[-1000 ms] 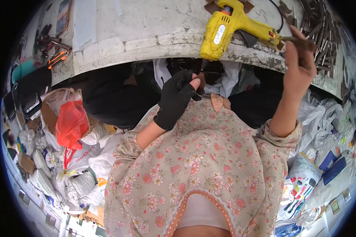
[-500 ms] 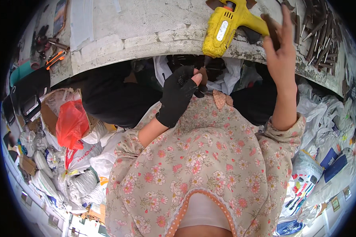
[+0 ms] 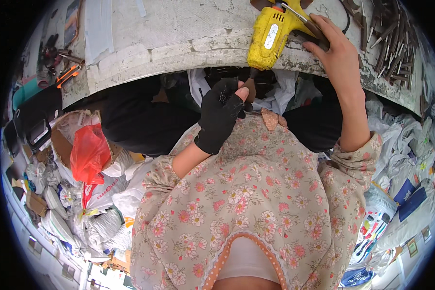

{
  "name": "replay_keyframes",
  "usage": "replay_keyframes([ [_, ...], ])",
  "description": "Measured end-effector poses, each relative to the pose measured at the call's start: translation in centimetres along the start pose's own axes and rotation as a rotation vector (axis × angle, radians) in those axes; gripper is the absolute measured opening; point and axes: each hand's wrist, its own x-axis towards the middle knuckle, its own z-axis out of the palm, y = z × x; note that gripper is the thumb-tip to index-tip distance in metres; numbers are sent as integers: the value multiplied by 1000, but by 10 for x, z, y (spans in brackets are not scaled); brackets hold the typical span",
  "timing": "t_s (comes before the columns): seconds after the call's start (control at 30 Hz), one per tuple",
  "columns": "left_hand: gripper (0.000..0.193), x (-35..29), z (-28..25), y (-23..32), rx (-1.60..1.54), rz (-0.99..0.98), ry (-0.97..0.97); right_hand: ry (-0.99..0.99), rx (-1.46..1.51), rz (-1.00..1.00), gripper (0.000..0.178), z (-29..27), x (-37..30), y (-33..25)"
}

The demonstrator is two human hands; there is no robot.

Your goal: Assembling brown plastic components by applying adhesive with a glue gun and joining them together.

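Observation:
My left hand (image 3: pixel 218 116), in a black fingerless glove, pinches a small brown piece (image 3: pixel 251 90) just below the nozzle of a yellow hot glue gun (image 3: pixel 267 41). The gun lies at the table's front edge with its nozzle pointing toward me, over my lap. My bare right hand (image 3: pixel 340 55) is closed around a brown-handled stick with a pale thin rod (image 3: pixel 302 18). That rod crosses over the gun's yellow body near its grip. My fingers partly cover the brown end. What else my left fingers hold is hidden by the glove.
Similar brown sticks with pale rods (image 3: pixel 396 46) are heaped at the table's right. An orange cutter (image 3: pixel 68 73) and a phone (image 3: pixel 73 21) lie at its left. Plastic bags (image 3: pixel 386 130) crowd my right side; a cardboard box (image 3: pixel 63 145) with a red bag (image 3: pixel 89 152) stands left.
My right hand has moved slightly left, and its fingers have come down around the brown-handled stick. The pale rod now shows across the glue gun. My left hand stays near the nozzle.

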Motion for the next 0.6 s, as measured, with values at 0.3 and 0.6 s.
replay_keyframes([
  [0.3, 24, -4, -6, 7, -213, -58, 66, -43, 373, 13, 45, -6, -30, -40],
  [0.6, 34, -4, -9, 21, -595, -258, -15, -519, 934, 54, 37, -40, -73, -86],
])
